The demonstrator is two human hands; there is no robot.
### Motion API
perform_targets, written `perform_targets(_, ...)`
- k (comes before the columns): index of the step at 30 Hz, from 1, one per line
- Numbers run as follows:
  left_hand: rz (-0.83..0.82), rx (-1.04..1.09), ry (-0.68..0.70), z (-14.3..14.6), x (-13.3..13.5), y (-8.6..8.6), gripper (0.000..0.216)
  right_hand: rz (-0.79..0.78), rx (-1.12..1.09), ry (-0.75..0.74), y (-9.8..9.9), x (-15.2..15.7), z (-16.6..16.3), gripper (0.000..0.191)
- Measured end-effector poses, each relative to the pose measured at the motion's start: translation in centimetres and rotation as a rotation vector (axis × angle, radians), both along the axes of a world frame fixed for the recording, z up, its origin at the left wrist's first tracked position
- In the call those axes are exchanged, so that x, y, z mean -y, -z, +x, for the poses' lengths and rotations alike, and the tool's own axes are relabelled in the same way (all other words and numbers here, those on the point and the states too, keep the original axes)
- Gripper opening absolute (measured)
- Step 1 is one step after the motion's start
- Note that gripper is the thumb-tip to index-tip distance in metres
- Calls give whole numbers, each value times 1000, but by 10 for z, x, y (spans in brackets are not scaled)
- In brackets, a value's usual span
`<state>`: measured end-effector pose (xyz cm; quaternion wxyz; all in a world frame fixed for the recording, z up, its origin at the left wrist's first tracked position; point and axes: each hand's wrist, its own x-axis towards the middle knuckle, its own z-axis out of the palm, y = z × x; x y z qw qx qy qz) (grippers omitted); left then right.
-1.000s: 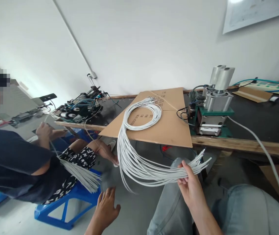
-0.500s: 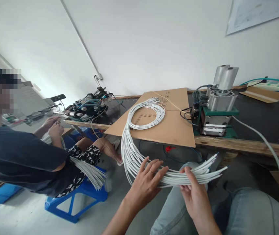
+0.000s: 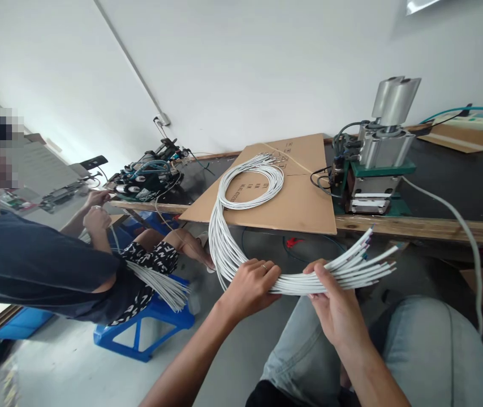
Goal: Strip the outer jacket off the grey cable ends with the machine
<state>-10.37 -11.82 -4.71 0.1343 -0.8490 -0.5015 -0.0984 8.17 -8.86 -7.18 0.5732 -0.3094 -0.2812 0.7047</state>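
Loosely looped white cables [image 3: 225, 243], flat brown cardboard [image 3: 307, 198]

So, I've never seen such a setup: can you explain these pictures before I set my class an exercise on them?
There is no robot: a person works bare-handed, and every picture comes from one camera worn on that person's head, looking forward and down. The left grip, a bare hand, is closed around a bundle of white cables; the right grip holds it nearer the fanned-out ends. The bundle runs up to a cardboard sheet, where it lies in a loop. The sheet lies on a dark table, left of a machine topped with two metal cylinders. At left, another person sits on a blue stool.
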Motion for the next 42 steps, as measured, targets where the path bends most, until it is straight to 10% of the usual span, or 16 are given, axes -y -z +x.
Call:
perform_targets(17, -179, 48, 148, -8, -22, -26, 50, -117, -308, -40, -7, -16, 2, 37)
perform_targets(32, -288, 319, -6, -4, -21, -58, 39, -114, -441, 23, 26, -9, 5, 37)
perform_targets(42, -366, 329, 23, 1, -22, -48, 30, -31, -421, 63, 13, 1, -3, 34)
